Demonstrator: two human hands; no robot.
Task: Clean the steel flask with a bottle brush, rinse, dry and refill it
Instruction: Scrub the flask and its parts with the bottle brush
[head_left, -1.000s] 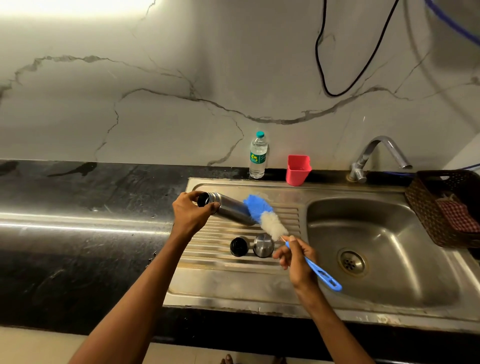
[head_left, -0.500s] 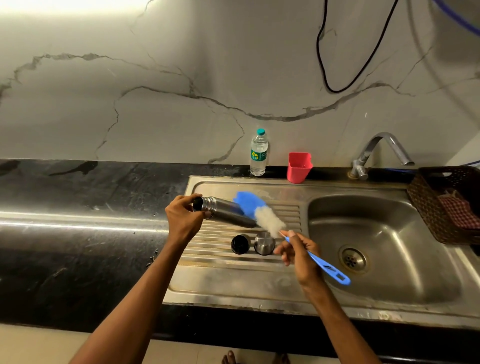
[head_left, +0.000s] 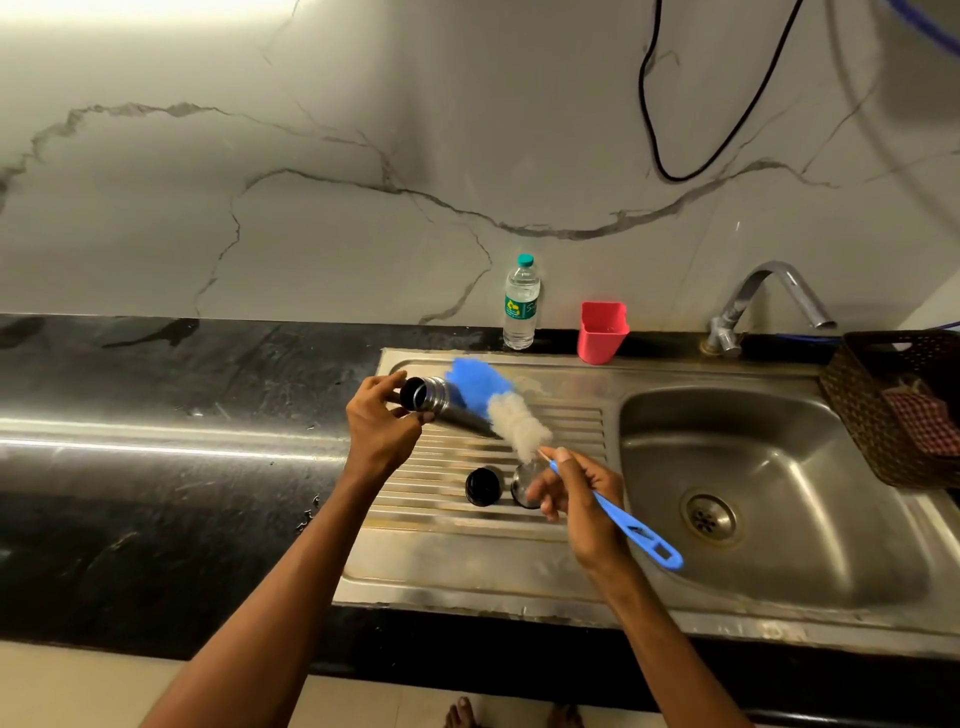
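My left hand (head_left: 382, 423) grips the steel flask (head_left: 441, 408) near its open mouth, holding it tilted above the ribbed drainboard (head_left: 457, 545), mouth toward me and to the left. My right hand (head_left: 582, 499) holds the bottle brush (head_left: 511, 410) by its blue handle (head_left: 631, 530). The blue and white bristle head lies across the outside of the flask body, not inside it. A black inner stopper (head_left: 483, 487) and a steel cap (head_left: 524, 480) sit on the drainboard below the flask; my right fingers partly hide the cap.
The sink basin (head_left: 769, 467) with its drain is at the right, the tap (head_left: 763, 296) behind it. A plastic water bottle (head_left: 521, 304) and red cup (head_left: 601, 332) stand at the wall. A brown basket (head_left: 898, 410) with a checked cloth sits far right. Black countertop (head_left: 156, 441) stretches left.
The flask and brush have shifted slightly left and up over the drainboard. The brush head has slid along the flask's outside toward its mouth. Both hands keep their hold.
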